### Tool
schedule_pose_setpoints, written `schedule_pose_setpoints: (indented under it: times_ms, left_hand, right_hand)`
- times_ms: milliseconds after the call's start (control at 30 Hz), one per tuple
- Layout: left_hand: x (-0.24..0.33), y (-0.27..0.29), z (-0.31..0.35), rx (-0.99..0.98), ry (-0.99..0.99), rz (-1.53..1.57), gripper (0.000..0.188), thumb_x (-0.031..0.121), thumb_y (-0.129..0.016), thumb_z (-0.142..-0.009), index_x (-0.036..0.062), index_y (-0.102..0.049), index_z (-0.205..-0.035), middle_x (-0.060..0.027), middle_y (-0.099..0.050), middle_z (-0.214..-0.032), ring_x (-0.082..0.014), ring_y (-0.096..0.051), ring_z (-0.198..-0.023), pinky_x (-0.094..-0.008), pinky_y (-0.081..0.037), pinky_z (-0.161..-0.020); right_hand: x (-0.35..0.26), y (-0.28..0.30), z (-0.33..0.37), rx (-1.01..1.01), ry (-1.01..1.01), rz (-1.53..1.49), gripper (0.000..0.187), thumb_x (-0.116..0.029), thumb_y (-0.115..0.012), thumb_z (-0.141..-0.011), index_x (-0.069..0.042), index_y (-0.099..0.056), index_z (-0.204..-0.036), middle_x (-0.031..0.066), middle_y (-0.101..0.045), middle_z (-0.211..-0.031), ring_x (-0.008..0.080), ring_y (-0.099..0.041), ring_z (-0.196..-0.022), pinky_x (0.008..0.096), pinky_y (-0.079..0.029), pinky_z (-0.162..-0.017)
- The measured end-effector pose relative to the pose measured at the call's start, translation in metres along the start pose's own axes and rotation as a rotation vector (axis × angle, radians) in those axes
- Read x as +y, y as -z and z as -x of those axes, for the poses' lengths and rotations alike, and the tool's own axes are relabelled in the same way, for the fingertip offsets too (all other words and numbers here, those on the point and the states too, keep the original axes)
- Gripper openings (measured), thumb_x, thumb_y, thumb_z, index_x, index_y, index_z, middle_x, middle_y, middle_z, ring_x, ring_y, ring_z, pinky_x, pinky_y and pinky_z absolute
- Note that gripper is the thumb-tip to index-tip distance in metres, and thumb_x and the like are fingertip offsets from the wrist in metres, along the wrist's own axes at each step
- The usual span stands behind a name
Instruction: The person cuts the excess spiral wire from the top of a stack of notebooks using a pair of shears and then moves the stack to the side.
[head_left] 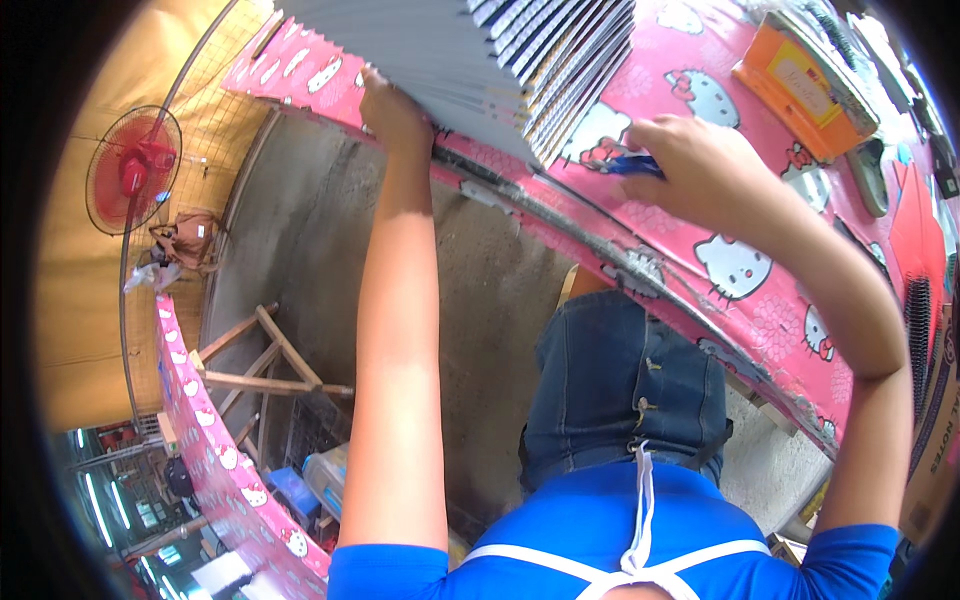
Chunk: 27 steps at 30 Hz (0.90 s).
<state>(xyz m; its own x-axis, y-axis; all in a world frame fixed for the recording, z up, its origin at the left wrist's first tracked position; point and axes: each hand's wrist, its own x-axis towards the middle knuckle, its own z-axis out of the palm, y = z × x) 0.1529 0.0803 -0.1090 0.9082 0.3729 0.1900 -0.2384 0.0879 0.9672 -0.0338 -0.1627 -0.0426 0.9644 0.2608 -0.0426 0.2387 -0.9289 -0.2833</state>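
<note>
A tall stack of grey-covered, notebook-like pads (430, 60) lies across the pink, cartoon-printed table (770, 330). Its right side shows many layered edges in dark and white stripes. My left hand (395, 110) grips the stack's left edge, and some of its fingers are hidden by the sheets. Close to the stack's near right corner is my right hand (690, 165), its fingers closed round a small blue tool (637, 166). Most of that tool is covered by the hand, so its kind does not show.
To the right lie an orange box (805, 90), a grey-green oblong object (870, 178), red sheets (915, 225) and black binding coils (917, 320). A red fan (133, 170) stands far left, above a wooden trestle (265, 365). Another pink-covered table (225, 455) is at lower left.
</note>
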Motion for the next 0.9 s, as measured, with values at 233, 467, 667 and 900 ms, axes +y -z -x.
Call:
schedule_pose_setpoints:
  times_ms: [233, 467, 667, 900]
  left_hand:
    - [-0.016, 0.004, -0.012, -0.042, 0.123, 0.304, 0.066, 0.054, -0.03, -0.101, -0.0033, -0.055, -0.123, -0.0115, -0.062, -0.11, -0.0218, -0.058, -0.102, -0.0367, -0.045, -0.091]
    - [-0.017, 0.019, -0.007, -0.268, 0.067, 0.175, 0.087, 0.071, -0.024, -0.094, 0.0019, -0.027, -0.148, -0.0117, -0.037, -0.148, -0.0256, -0.037, -0.133, -0.0386, -0.026, -0.112]
    - [-0.015, 0.024, -0.007, -0.455, 0.229, 0.231, 0.091, 0.075, -0.023, -0.091, 0.0044, -0.025, -0.149, -0.0122, -0.034, -0.151, -0.0273, -0.034, -0.137, -0.0398, -0.024, -0.114]
    - [0.013, 0.004, 0.064, -0.21, 0.337, 0.316, 0.077, 0.064, -0.035, -0.095, 0.0039, -0.035, -0.144, -0.01, -0.038, -0.149, -0.0249, -0.033, -0.138, -0.0401, -0.024, -0.114]
  right_hand:
    - [0.074, -0.005, 0.079, 0.19, -0.534, 0.176, 0.063, -0.05, -0.068, -0.08, 0.0, -0.056, -0.117, 0.02, -0.054, -0.124, 0.0376, -0.05, -0.12, 0.0503, -0.039, -0.1]
    - [0.032, -0.011, 0.018, 0.216, -0.135, -0.598, 0.087, -0.046, -0.06, -0.091, 0.01, -0.02, -0.145, 0.0307, -0.022, -0.152, 0.0367, -0.02, -0.144, 0.0404, -0.018, -0.118]
    - [-0.009, -0.039, -0.09, 0.22, -0.537, -1.207, 0.12, -0.087, -0.022, -0.079, 0.011, -0.01, -0.147, 0.0336, -0.006, -0.153, 0.0445, -0.011, -0.144, 0.0508, -0.015, -0.116]
    - [0.035, -0.053, -0.136, 0.273, -0.39, -1.459, 0.113, -0.088, -0.024, -0.078, 0.005, -0.027, -0.144, 0.0267, -0.024, -0.149, 0.0389, -0.025, -0.137, 0.0507, -0.023, -0.112]
